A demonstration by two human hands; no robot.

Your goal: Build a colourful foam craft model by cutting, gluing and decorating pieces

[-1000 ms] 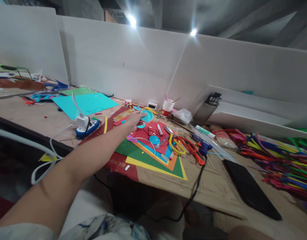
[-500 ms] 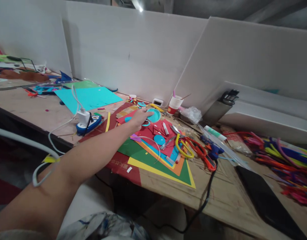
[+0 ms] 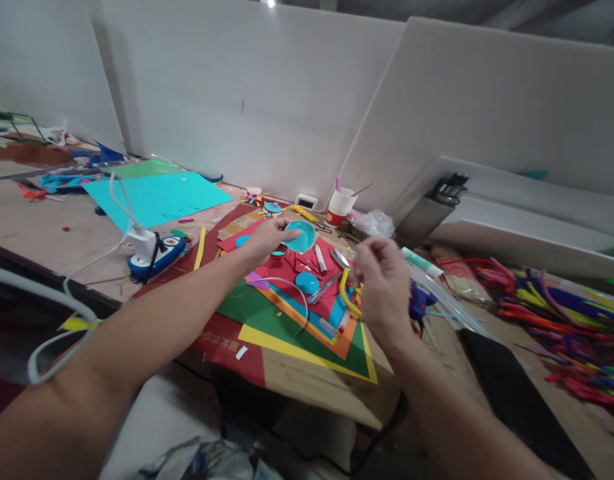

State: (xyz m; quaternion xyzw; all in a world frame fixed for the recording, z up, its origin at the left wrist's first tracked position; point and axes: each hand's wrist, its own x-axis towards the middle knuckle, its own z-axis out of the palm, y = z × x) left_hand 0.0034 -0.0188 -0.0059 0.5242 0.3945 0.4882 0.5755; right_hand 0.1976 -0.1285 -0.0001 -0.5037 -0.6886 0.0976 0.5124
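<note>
My left hand (image 3: 271, 239) is closed on the edge of a round teal dish-like piece (image 3: 301, 237), which it keeps tilted toward me over red paper. Just under that hand a small round piece with a dark inside (image 3: 281, 251) is partly covered. To the right, my right hand (image 3: 379, 270) is raised with its fingers curled together; whatever they may hold is hidden. Near its fingertips are scissor blades (image 3: 339, 258) and a yellow bent strip (image 3: 347, 298). A blue paper disc (image 3: 307, 283), a white tube (image 3: 321, 259) and a red-capped marker (image 3: 343, 323) lie between the hands.
Stacked coloured sheets (image 3: 307, 347) lie at the table's front. A blue boat-shaped holder with a white charger (image 3: 157, 257) stands left, beside a cyan sheet (image 3: 161, 200). Paper cups (image 3: 341, 205) stand behind. A black phone (image 3: 517, 400) and pipe cleaners (image 3: 577, 333) lie right.
My right hand has come into view from the lower right, now in front of the orange-handled scissors. The left hand still holds the teal piece. The whole view has shifted slightly.
</note>
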